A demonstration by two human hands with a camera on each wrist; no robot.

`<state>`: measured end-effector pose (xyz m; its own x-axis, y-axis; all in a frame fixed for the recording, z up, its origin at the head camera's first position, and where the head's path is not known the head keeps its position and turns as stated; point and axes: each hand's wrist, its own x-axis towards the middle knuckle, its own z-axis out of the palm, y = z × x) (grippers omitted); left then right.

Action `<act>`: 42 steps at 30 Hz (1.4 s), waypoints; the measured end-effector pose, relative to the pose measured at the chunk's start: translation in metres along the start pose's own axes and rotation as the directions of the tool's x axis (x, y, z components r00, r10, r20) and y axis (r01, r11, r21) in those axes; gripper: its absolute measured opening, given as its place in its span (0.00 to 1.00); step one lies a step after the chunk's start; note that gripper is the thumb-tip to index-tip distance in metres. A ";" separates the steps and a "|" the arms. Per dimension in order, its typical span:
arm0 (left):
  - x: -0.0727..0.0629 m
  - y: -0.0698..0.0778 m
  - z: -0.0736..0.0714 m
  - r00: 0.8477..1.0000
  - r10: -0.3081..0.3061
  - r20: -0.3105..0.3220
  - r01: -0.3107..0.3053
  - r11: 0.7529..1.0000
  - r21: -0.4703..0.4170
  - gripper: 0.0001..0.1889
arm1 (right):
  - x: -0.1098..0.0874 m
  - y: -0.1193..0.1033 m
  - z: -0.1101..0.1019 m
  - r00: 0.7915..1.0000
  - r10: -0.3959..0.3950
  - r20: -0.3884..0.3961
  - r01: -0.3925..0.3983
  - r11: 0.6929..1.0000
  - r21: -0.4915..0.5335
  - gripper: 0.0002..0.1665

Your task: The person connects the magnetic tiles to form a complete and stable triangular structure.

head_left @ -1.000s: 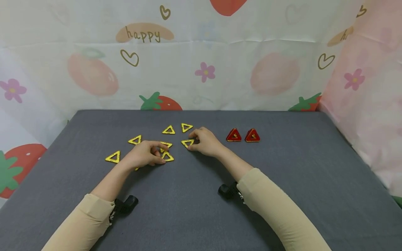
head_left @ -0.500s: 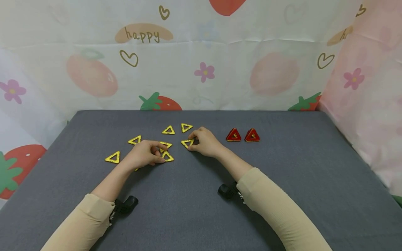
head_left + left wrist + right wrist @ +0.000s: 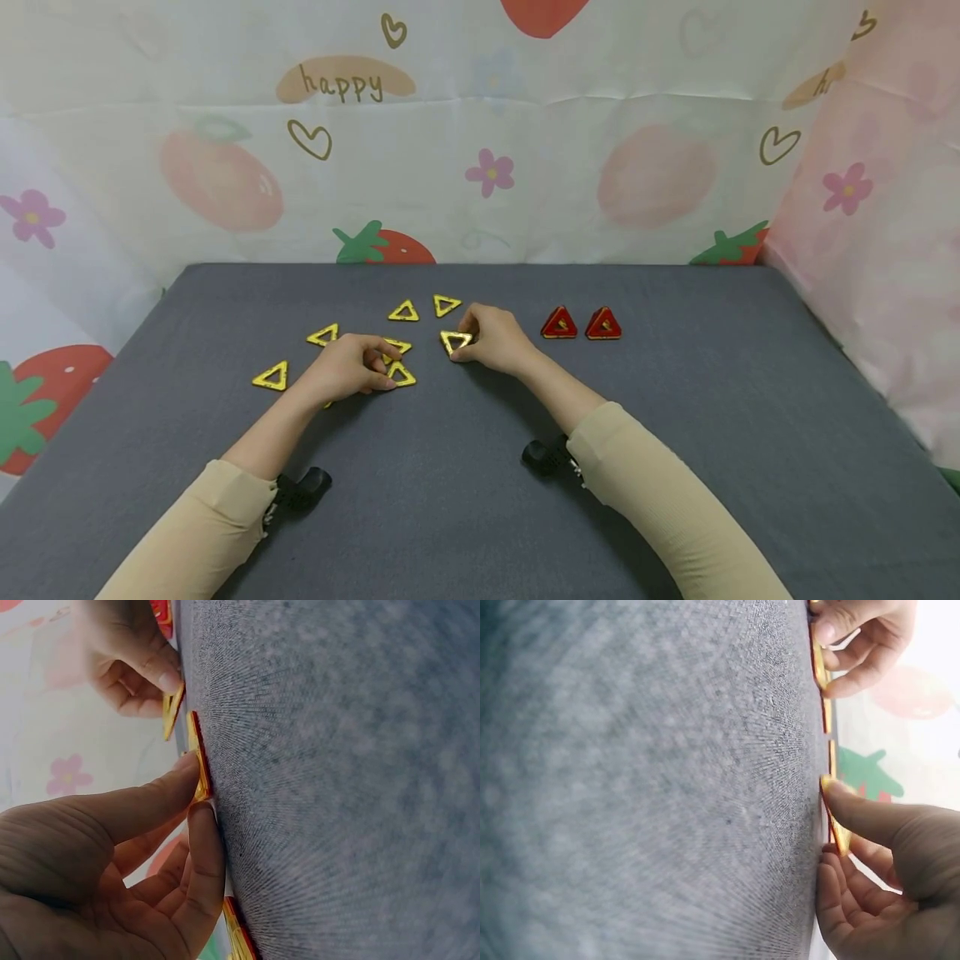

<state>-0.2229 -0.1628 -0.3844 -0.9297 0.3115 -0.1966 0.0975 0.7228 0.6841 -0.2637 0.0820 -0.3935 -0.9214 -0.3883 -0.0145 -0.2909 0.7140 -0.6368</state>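
Note:
My right hand (image 3: 498,337) pinches a yellow open-centred triangle tile (image 3: 456,342) with a red edge, tilted up off the dark cloth. In the right wrist view the thumb lies on one corner of this tile (image 3: 838,817) and the fingers are behind it. My left hand (image 3: 348,367) grips another yellow triangle tile (image 3: 403,377) lying flat, its thumb on the near side. The index finger reaches over the yellow tile (image 3: 399,345) just behind. In the left wrist view the thumb and a curled finger meet at the gripped tile (image 3: 199,761).
Two yellow triangles, one at back centre (image 3: 403,311) and one right of it (image 3: 446,306), lie beyond the hands. Further yellow triangles (image 3: 272,377) lie at left, one mostly hidden under the left wrist. Two thick red triangle stacks (image 3: 558,323) stand at right on the grey cloth (image 3: 450,500).
The right hand has tipped its yellow triangle up off the cloth and drawn it slightly to the right. The left hand has stayed in place on its tile.

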 end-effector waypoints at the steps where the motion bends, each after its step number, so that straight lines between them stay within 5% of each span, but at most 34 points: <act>1: 0.000 0.000 0.000 1.000 -0.001 -0.001 0.001 1.000 0.002 0.19 | 0.000 0.001 0.000 1.000 0.007 -0.002 -0.007 1.000 0.014 0.17; 9: 0.002 0.002 0.002 1.000 -0.011 -0.021 0.012 0.999 0.042 0.18 | 0.001 0.004 0.000 0.999 0.032 -0.007 -0.031 0.995 0.093 0.05; 18: 0.002 0.003 0.002 0.999 -0.016 -0.030 0.018 0.998 0.055 0.18 | 0.005 0.000 0.004 0.993 -0.048 0.106 0.054 0.997 -0.055 0.29; 28: 0.003 0.001 0.002 0.999 -0.005 -0.033 0.007 0.997 0.074 0.18 | 0.003 -0.002 0.002 0.986 -0.087 0.144 0.109 0.982 -0.154 0.24; 42: 0.002 0.002 0.002 0.999 -0.003 -0.037 0.006 0.997 0.074 0.18 | 0.001 -0.003 0.003 0.990 -0.062 0.126 0.078 0.989 -0.126 0.23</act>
<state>-0.2241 -0.1594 -0.3845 -0.9424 0.2865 -0.1724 0.1185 0.7684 0.6288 -0.2629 0.0779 -0.3934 -0.8620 -0.5019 -0.0718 -0.3918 0.7492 -0.5340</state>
